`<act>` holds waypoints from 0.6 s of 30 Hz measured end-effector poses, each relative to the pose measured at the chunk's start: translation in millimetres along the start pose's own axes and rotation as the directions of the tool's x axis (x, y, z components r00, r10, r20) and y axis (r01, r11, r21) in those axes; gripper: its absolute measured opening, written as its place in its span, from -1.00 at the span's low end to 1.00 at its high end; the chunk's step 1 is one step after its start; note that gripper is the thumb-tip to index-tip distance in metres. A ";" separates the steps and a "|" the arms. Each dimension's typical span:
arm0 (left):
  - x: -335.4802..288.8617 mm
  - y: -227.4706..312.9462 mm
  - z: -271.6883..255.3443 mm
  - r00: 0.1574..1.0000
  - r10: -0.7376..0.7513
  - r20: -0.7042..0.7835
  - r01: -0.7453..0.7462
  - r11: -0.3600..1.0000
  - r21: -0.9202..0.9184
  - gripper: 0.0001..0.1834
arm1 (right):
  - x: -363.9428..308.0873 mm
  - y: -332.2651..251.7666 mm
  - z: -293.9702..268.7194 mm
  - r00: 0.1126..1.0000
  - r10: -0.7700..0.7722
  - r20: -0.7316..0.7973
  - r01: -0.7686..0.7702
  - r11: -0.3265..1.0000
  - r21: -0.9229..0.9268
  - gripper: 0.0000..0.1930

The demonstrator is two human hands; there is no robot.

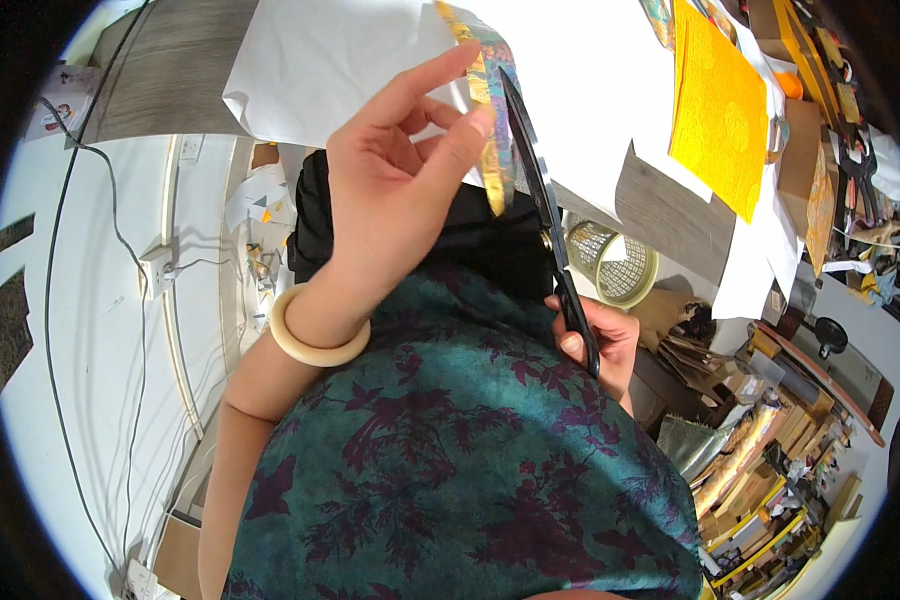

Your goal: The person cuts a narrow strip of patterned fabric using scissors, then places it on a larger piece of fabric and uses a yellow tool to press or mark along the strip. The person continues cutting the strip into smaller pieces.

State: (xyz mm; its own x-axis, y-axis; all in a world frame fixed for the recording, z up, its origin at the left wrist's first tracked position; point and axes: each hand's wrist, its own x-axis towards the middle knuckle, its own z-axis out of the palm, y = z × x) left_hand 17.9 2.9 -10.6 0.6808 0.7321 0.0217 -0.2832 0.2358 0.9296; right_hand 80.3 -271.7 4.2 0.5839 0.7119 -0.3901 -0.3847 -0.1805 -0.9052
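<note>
My left hand (395, 170), a cream bangle at its wrist, holds a narrow patterned strip (495, 110) with a yellow edge and blue-purple print. Its thumb and forefinger rest along the yellow edge; I cannot tell if the strip is fabric or paper. Long black scissors (542, 190) reach up from my right hand (610, 340), which grips them by the handles at waist height. Their blades look closed or nearly so, the tips lying against the strip's right side in this view. The handle loops are partly hidden by my fingers.
White paper sheets (340, 60) cover much of the grey wood table (165, 70). Yellow patterned sheets (720, 110) lie at the right. Below the table edge stands a pale green mesh basket (635, 275). Cables run down the left wall; cardboard and rolls (740, 460) crowd the lower right.
</note>
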 end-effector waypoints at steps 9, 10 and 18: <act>8.6 3.9 -14.1 0.997 -0.005 0.078 0.000 0.998 0.058 -0.46 | 3.2 -1.1 2.5 1.000 -0.007 0.012 0.007 1.000 -0.016 -0.54; 7.9 5.0 -13.0 0.996 -0.003 0.087 -0.001 0.999 0.042 -0.42 | 3.7 -0.9 3.5 1.000 -0.010 0.013 0.010 1.000 -0.015 -0.53; -3.3 5.6 -0.1 0.998 -0.028 0.054 0.027 1.000 0.006 -0.35 | 8.9 0.6 10.8 0.998 -0.058 0.021 0.057 0.998 0.038 -0.52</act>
State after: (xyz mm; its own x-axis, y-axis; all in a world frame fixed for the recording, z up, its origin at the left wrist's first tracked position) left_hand 14.0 1.9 -5.5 0.7240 0.6896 0.0159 -0.2605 0.2519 0.9320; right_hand 77.6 -258.2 2.0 0.5903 0.7353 -0.3331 -0.3771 -0.1136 -0.9192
